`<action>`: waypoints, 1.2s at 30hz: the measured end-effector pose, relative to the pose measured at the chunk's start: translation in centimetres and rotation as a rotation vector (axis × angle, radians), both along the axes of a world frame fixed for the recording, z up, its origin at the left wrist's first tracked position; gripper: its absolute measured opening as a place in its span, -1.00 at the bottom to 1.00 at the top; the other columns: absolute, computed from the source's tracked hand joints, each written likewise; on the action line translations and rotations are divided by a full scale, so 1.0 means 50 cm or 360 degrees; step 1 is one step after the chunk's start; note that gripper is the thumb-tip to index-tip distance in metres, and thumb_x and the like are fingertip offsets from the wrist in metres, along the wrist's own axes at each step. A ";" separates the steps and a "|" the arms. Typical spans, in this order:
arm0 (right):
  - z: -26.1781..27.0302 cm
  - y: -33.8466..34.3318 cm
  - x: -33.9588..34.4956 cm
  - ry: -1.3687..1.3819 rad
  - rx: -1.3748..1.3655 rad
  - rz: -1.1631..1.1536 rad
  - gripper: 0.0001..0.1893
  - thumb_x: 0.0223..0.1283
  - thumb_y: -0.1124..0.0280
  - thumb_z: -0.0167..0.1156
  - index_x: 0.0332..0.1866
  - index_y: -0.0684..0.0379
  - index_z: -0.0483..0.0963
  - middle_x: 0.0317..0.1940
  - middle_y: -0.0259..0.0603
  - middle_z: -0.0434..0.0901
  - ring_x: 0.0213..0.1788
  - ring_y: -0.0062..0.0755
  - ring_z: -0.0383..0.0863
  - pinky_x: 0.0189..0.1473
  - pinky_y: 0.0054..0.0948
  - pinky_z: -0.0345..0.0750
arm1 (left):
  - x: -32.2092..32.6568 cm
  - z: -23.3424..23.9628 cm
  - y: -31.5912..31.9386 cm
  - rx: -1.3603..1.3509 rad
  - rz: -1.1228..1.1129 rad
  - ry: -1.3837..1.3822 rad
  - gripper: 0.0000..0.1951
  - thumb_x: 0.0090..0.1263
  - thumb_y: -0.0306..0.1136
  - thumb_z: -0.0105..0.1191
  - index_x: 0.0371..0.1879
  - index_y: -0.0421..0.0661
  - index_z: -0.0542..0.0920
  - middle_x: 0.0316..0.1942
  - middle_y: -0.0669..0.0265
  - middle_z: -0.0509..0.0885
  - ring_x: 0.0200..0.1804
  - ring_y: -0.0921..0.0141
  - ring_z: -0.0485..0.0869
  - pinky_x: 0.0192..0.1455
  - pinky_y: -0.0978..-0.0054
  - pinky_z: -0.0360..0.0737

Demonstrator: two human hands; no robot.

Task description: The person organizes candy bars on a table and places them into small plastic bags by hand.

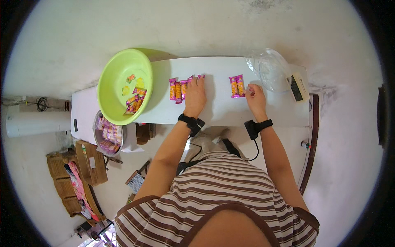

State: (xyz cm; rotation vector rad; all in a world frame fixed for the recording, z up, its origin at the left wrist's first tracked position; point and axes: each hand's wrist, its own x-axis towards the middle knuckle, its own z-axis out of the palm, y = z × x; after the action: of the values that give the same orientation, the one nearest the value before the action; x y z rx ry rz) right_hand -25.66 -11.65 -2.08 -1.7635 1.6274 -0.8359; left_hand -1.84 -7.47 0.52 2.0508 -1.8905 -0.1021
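My left hand point(195, 95) rests palm down over the right part of a row of purple and orange snack packets point(176, 90) on the white table point(216, 108); its fingers cover some of them, and whether it grips one I cannot tell. My right hand point(255, 96) is just right of two upright packets point(236, 86) lying side by side. Its fingers are curled, with the fingertips close to the right packet and nothing visible held. More packets lie in the lower part of a green plastic basin point(103, 92) at the table's left.
A clear plastic bag point(271, 72) lies at the table's right, beside a pale device with a dark panel point(297, 88). A metal bowl point(124, 136) of bagged packets stands below the basin. A cardboard box point(95, 166) and a wooden bench point(60, 185) are at lower left.
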 end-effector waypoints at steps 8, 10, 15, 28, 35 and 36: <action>-0.008 0.012 -0.002 -0.0128 -0.0027 0.0015 -0.70 0.03 0.39 0.25 -0.10 0.19 0.46 -0.25 -0.18 0.50 -0.37 -0.36 0.54 -0.25 -0.41 0.51 | -0.024 -0.031 -0.041 0.0184 0.0077 0.0229 -0.70 0.16 -0.51 0.02 -0.09 -0.13 0.41 -0.22 0.05 0.49 -0.17 0.01 0.55 -0.19 0.15 0.56; -0.009 0.013 0.002 -0.0138 -0.0022 0.0008 -0.70 0.03 0.40 0.25 -0.10 0.19 0.46 -0.25 -0.17 0.50 -0.35 -0.35 0.54 -0.24 -0.40 0.51 | -0.048 -0.044 -0.045 0.0175 0.0141 0.0484 -0.70 0.16 -0.50 0.03 -0.09 -0.11 0.41 -0.22 0.04 0.49 -0.18 0.02 0.55 -0.18 0.15 0.56; -0.028 0.009 0.006 -0.0137 0.0023 0.0073 -0.70 0.05 0.45 0.24 -0.07 0.24 0.46 -0.24 -0.13 0.51 -0.29 -0.37 0.56 -0.22 -0.44 0.52 | -0.141 -0.041 -0.037 0.0024 0.0224 0.1001 -0.75 0.21 -0.42 0.04 -0.13 -0.10 0.43 -0.19 0.02 0.47 -0.20 0.01 0.54 -0.16 0.13 0.51; -0.019 0.017 -0.007 -0.0101 -0.0020 0.0042 -0.72 0.07 0.45 0.22 -0.08 0.22 0.48 -0.25 -0.16 0.52 -0.31 -0.38 0.55 -0.23 -0.43 0.50 | -0.065 -0.015 0.027 -0.0169 -0.0016 0.0483 -0.65 0.13 -0.37 0.13 -0.08 -0.13 0.47 -0.12 0.10 0.49 -0.05 0.11 0.48 -0.04 0.21 0.48; 0.025 0.043 0.020 -0.0300 -0.0081 0.0129 -0.77 0.09 0.44 0.19 -0.12 0.22 0.47 -0.28 -0.17 0.51 -0.37 -0.39 0.53 -0.27 -0.45 0.49 | 0.039 -0.012 0.063 -0.0163 0.0003 -0.0424 -0.67 0.12 -0.43 0.07 -0.08 -0.11 0.49 0.00 0.16 0.44 0.02 0.18 0.44 0.00 0.24 0.41; 0.027 0.047 0.026 -0.0295 -0.0088 0.0124 -0.77 0.09 0.44 0.19 -0.12 0.22 0.47 -0.28 -0.17 0.51 -0.37 -0.39 0.53 -0.27 -0.45 0.49 | 0.041 -0.013 0.059 0.0022 -0.0034 -0.0428 -0.72 0.09 -0.45 0.08 -0.16 -0.12 0.51 0.01 0.16 0.43 0.04 0.16 0.43 -0.01 0.24 0.42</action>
State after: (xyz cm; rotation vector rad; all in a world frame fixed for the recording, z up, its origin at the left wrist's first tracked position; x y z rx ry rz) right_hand -24.36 -9.32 -0.73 -1.7200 1.4196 -0.9847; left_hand 0.19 -4.50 -0.14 2.1439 -2.0712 0.1640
